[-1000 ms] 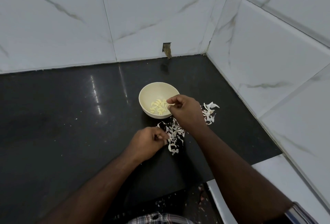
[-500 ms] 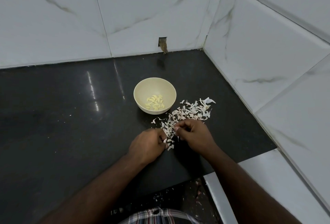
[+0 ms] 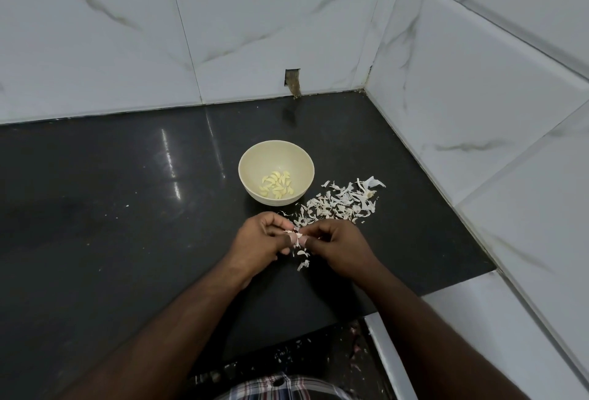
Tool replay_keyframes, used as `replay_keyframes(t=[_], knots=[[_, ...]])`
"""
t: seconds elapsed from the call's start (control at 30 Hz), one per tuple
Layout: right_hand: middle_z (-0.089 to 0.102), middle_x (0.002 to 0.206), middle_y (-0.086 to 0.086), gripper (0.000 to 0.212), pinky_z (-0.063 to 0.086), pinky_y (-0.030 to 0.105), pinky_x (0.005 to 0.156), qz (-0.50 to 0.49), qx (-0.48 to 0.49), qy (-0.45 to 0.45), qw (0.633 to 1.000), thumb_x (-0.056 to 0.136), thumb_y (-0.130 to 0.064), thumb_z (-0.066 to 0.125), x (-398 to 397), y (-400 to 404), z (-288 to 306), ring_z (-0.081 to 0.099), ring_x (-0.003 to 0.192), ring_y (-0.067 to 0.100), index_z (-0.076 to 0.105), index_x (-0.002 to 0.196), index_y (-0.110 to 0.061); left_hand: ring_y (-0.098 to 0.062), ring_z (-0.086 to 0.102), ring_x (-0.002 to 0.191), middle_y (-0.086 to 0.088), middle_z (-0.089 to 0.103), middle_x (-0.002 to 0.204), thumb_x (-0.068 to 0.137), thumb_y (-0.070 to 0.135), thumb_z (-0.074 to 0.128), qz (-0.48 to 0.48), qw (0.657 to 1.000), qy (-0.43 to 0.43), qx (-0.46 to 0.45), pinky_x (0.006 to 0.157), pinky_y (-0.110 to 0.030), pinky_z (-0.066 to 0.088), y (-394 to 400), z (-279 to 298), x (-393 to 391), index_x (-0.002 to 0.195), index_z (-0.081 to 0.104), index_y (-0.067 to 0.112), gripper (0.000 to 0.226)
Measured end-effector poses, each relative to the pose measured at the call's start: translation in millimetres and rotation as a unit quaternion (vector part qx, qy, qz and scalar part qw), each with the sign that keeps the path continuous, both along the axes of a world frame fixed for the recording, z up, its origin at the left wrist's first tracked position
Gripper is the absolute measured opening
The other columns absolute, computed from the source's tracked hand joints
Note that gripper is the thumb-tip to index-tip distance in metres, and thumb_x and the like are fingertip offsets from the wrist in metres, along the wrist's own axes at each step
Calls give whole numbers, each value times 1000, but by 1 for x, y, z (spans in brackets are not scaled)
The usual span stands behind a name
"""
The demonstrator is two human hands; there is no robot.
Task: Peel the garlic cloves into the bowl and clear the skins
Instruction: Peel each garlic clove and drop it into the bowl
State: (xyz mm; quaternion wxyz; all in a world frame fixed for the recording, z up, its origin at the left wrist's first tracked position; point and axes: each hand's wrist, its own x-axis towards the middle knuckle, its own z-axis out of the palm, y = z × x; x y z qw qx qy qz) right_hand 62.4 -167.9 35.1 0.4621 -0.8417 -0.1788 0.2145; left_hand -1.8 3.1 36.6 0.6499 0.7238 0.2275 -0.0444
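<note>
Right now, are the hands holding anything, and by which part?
Both hands, left and right, pinch one small white papery-skinned garlic clove between their fingertips, each at its own side.

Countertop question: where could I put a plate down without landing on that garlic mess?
The dark countertop left of the cream bowl is bare apart from a few specks. So is the strip between bowl and back wall tiles. It is crowded right of the bowl, where garlic skins spread toward both hands.
</note>
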Motion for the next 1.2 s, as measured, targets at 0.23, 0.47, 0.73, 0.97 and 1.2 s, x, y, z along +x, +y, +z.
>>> replay_keyframes(t=[0.23, 0.47, 0.73, 0.97, 1.2], knots=[[70, 66, -4, 8, 47, 24, 58, -65, -16, -15, 998, 88, -23, 74, 9, -2, 4, 58, 54, 1, 71, 80, -21, -13, 67, 69, -6, 72, 79, 89, -1, 70, 3, 1000, -7, -18, 57, -19, 52, 1, 2, 0, 102, 66, 6, 15], [75, 82, -11, 10, 55, 25, 74, -125, -53, -58, 989, 86, -20, 71, 21, -14, 8, 68, 75, 2, 75, 92, -27, 4, 65, 70, 17, 73, 78, 89, 14, 66, -46, 981, -2, 189, 71, -22, 54, 10, -6, -3, 89, 71, 31, 18], [56, 80, -18, 13, 42, 21, 72, 79, -166, -145, 972, 88, -25, 69, -1, 3, 5, 55, 77, -1, 78, 98, -25, 6, 63, 74, 13, 71, 76, 84, 19, 75, -69, 968, -13, 241, 63, -6, 42, 8, -2, -6, 86, 73, 28, 10], [56, 95, -6, 17, 50, 34, 76, 105, -261, -165, 945, 89, -40, 60, -10, 11, -7, 59, 90, 18, 67, 90, -24, 10, 60, 77, 15, 70, 78, 87, 21, 73, -84, 963, -21, 254, 61, -3, 40, 11, -3, -9, 85, 73, 30, 9], [72, 78, -8, 19, 56, 27, 74, -37, -8, -13, 999, 82, -16, 78, -5, 11, 7, 67, 71, 5, 72, 92, -31, -4, 65, 67, 10, 71, 73, 88, 19, 71, -35, 985, -31, 163, 66, -22, 50, 11, -3, -7, 84, 73, 30, 12]])
